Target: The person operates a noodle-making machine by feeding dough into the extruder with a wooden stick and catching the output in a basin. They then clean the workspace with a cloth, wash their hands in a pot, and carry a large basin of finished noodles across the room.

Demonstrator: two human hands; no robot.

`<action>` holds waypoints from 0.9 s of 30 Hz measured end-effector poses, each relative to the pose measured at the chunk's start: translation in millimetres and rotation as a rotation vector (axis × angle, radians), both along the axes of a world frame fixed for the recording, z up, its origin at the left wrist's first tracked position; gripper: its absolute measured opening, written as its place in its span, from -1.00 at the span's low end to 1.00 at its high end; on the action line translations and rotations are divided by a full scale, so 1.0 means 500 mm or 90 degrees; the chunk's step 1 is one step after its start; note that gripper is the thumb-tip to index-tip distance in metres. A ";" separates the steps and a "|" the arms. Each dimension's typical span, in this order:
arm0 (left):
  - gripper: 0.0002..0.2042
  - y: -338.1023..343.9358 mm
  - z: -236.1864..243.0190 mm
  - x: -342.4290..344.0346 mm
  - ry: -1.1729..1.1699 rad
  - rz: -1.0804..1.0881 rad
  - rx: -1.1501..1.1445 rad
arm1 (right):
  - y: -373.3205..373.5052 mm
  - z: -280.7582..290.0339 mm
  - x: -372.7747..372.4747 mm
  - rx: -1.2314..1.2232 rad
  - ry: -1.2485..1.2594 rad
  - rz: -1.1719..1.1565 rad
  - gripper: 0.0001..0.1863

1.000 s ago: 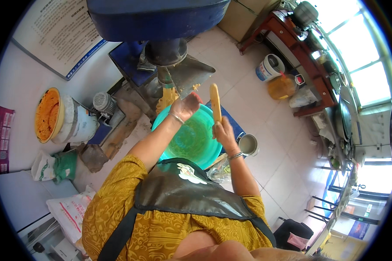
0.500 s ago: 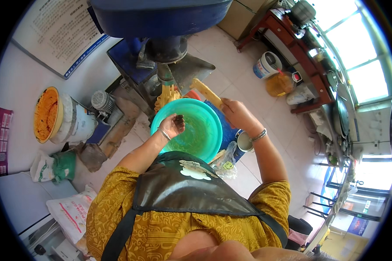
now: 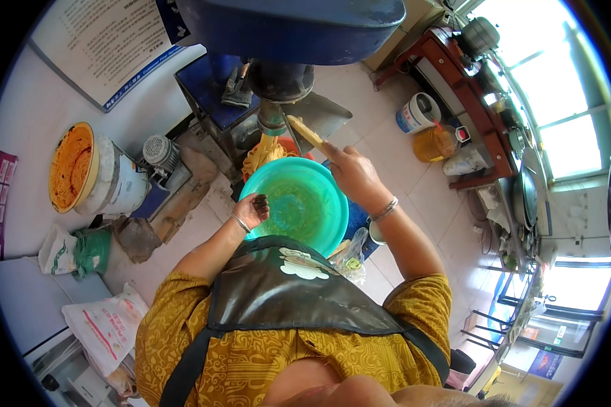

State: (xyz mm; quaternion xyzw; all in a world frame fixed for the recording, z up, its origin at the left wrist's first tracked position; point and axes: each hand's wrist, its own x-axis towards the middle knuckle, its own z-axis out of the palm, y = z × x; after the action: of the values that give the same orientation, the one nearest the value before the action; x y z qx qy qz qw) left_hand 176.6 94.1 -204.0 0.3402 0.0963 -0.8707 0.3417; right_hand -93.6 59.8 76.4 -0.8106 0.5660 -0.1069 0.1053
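Note:
My right hand [image 3: 357, 178] grips one end of a pale wooden stick [image 3: 305, 132], whose other end reaches the metal outlet [image 3: 271, 119] of a blue machine [image 3: 292, 30]. Thick yellow strands like noodles [image 3: 265, 157] hang from that outlet into an orange-red basin [image 3: 303, 147]. In front of me sits a turquoise basin [image 3: 329, 224] with a wet, cloudy green-looking inside. My left hand [image 3: 252, 211] is over its left rim, fingers curled and dark at the tips. Whether anything lies inside those fingers is hidden.
To the left stand an orange-filled bowl [image 3: 72, 166] on a white bucket [image 3: 123, 178], a motor [image 3: 160, 161] and a white sack [image 3: 107, 327]. A plastic bag [image 3: 350, 261] lies right of the basin. Far right are a bucket [image 3: 417, 113], an amber jug [image 3: 433, 144] and a red-brown desk [image 3: 455, 74].
My view has shifted slightly. My left hand has drawn back from over the turquoise basin to its left rim. The stick in my right hand has moved left, closer to the outlet.

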 end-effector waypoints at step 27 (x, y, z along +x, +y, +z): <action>-0.75 -0.122 0.513 -0.101 0.023 0.118 -0.495 | 0.069 0.003 -0.045 0.806 -1.203 -0.049 -0.53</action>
State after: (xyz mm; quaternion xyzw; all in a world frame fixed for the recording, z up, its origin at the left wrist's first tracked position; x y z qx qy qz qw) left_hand 126.0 33.1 52.7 0.1601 -0.2043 -0.8134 0.5205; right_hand -116.2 94.3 78.0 -0.1889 0.2367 -0.3733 0.8769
